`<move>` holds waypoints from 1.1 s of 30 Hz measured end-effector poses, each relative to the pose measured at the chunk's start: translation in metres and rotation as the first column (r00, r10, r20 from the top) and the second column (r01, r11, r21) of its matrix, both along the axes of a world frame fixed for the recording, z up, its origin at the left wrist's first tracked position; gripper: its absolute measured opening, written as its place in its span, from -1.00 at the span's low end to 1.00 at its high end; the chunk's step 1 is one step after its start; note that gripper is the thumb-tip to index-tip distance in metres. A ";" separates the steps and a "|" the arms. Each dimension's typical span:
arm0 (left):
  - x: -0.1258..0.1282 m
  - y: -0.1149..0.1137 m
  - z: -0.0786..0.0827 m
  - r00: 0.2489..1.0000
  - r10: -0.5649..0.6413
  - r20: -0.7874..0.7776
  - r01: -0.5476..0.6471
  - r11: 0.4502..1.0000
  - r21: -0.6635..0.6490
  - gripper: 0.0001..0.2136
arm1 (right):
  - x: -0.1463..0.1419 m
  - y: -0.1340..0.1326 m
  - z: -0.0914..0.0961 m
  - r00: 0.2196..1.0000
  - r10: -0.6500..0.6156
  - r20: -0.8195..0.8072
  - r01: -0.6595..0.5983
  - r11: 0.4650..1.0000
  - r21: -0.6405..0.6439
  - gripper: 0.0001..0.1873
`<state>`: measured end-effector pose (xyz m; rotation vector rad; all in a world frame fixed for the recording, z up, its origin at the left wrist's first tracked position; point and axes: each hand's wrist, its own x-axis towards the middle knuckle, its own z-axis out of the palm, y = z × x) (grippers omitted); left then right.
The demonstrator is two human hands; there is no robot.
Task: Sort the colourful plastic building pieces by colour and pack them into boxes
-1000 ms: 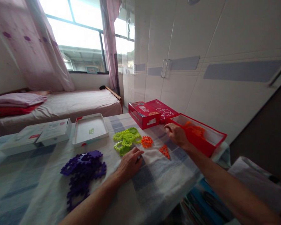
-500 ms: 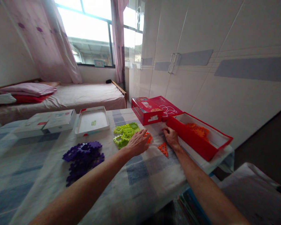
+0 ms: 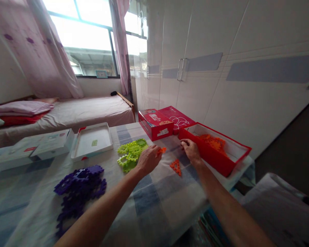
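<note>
My left hand (image 3: 148,160) pinches a small orange puzzle piece (image 3: 162,150), its bright edge poking out past the fingertips just above the cloth. Right beside that hand lies a heap of lime-green interlocking pieces (image 3: 134,151), partly covered by it. Close to the long red box (image 3: 208,151), my right hand (image 3: 191,151) has loosely bent fingers, the thumb a little apart, and nothing shows between them. An orange triangle piece (image 3: 176,167) with a hollow middle lies flat between my two hands. More orange pieces (image 3: 213,144) are piled inside the red box.
Purple interlocking pieces (image 3: 79,187) lie heaped at the left, partly behind my left forearm. Further back are white boxes (image 3: 51,142), a shallow white tray (image 3: 92,139) and a closed red box (image 3: 157,125). A checked cloth (image 3: 146,195) covers the table.
My left hand, spread over the orange piece before, now has it pinched and tilted up. The right hand has barely shifted. The whole view has turned slightly right.
</note>
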<state>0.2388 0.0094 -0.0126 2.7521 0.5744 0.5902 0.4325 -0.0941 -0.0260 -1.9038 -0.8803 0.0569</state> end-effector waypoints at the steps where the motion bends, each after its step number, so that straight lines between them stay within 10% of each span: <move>1: 0.001 -0.005 0.000 0.998 -0.053 0.032 0.056 0.995 -0.083 -0.82 | -0.001 -0.012 0.005 1.000 0.020 0.015 -0.020 1.000 -0.017 -0.70; 6: 0.016 -0.027 -0.011 0.953 -0.299 0.038 0.294 0.897 -0.331 -0.87 | -0.030 -0.093 -0.007 0.940 0.041 0.339 -0.010 0.996 -0.091 -0.75; 12: 0.039 -0.036 -0.019 0.971 -0.224 0.077 0.237 0.935 -0.264 -0.79 | -0.068 -0.139 -0.058 0.903 -0.133 0.409 0.141 0.990 0.010 -0.69; 21: 0.054 -0.039 -0.014 0.948 -0.316 0.049 0.306 0.852 -0.424 -0.83 | -0.045 -0.113 0.008 0.979 -0.171 0.109 0.165 0.984 0.060 -0.75; 33: 0.064 -0.043 0.003 0.932 -0.356 -0.069 0.305 0.873 -0.381 -0.68 | -0.014 -0.063 -0.007 0.945 0.019 -0.327 -0.022 1.000 -0.005 -0.75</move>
